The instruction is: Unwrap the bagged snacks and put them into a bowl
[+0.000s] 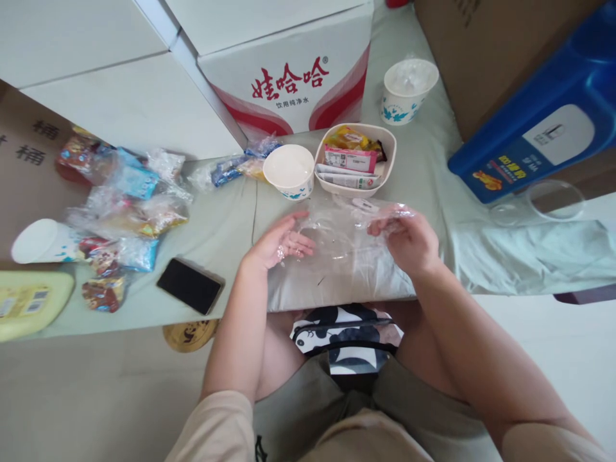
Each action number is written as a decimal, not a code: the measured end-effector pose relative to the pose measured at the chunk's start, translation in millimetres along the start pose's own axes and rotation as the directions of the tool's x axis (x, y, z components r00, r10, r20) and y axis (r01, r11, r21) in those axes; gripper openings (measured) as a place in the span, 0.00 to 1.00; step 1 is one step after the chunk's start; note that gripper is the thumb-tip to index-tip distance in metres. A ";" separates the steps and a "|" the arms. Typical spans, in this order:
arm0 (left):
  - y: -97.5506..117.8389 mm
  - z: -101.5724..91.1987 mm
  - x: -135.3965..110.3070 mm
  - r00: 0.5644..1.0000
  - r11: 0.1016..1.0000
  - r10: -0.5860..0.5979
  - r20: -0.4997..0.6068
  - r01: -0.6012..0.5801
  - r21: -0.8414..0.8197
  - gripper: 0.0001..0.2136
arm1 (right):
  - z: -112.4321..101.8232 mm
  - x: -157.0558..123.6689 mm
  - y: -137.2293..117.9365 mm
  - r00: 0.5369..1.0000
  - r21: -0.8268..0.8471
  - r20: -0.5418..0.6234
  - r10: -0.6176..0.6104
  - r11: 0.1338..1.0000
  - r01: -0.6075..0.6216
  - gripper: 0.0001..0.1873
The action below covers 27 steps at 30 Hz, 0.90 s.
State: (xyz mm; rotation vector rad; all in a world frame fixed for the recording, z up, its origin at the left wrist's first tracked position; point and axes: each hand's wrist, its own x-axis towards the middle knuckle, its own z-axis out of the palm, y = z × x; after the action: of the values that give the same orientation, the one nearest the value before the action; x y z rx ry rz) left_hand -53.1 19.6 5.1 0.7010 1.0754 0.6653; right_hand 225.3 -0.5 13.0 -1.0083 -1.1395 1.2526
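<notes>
One clear plastic bag (332,239) spreads between two hands in the head view, over the pale cloth (226,224), just in front of a white tub (391,142) and a paper cup (289,170). The right hand (411,240) has its fingers closed on the bag's right end; the left hand (283,245) has its fingers parted and slightly bent, whether touching the film I cannot tell. The bag looks light, limp, probably slippery and easily torn; its edge should grip better than the slack middle.
</notes>
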 end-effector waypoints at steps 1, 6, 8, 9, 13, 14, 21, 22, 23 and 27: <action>-1.6 4.8 -1.0 1.000 1.000 -0.003 0.022 0.003 0.027 0.27 | 1.2 0.4 0.2 1.000 -0.001 -0.012 -0.008 1.000 0.008 0.20; -2.6 18.9 -2.5 0.984 0.987 0.154 -0.088 -0.150 0.052 0.25 | 5.8 5.9 -1.9 0.964 -0.036 -0.235 0.126 0.990 -0.138 0.12; -1.2 17.1 -1.3 0.969 0.977 0.213 -0.123 -0.209 0.041 0.26 | 5.5 8.1 -3.5 0.935 -0.020 -0.295 0.196 0.977 -0.211 0.12; -0.7 15.1 -0.8 0.962 0.971 0.239 -0.129 -0.237 0.031 0.25 | 5.0 8.8 -4.1 0.926 -0.008 -0.307 0.220 0.972 -0.233 0.13; -0.2 5.0 -0.6 0.930 0.940 0.336 -0.151 -0.342 -0.014 0.19 | 2.5 9.6 -2.7 0.931 -0.003 -0.297 0.210 0.975 -0.221 0.14; -0.3 2.8 -0.9 0.918 0.930 0.357 -0.172 -0.367 -0.025 0.18 | 2.1 9.5 -1.5 0.938 -0.018 -0.287 0.193 0.978 -0.207 0.15; 1.2 2.1 -4.0 0.883 0.920 0.381 -0.275 -0.391 0.018 0.13 | 4.4 7.6 5.6 0.972 -0.161 -0.096 0.215 0.960 -0.229 0.06; 1.8 3.1 -4.6 0.882 0.923 0.376 -0.285 -0.383 0.034 0.12 | 5.0 7.5 5.6 0.972 -0.158 -0.099 0.214 0.961 -0.227 0.07; 2.4 3.7 -5.1 0.879 0.927 0.370 -0.300 -0.373 0.048 0.11 | 5.4 7.7 5.4 0.971 -0.147 -0.117 0.211 0.963 -0.227 0.08; 4.6 3.0 -5.6 0.852 0.936 0.346 -0.393 -0.343 0.081 0.09 | 4.6 9.7 4.1 0.952 -0.095 -0.222 0.211 0.967 -0.236 0.11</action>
State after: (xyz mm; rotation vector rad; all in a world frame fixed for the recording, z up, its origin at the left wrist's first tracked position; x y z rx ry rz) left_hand -52.9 17.5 12.6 0.7934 1.3435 1.1548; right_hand 219.7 9.3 10.6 -1.3590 -0.9648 1.2304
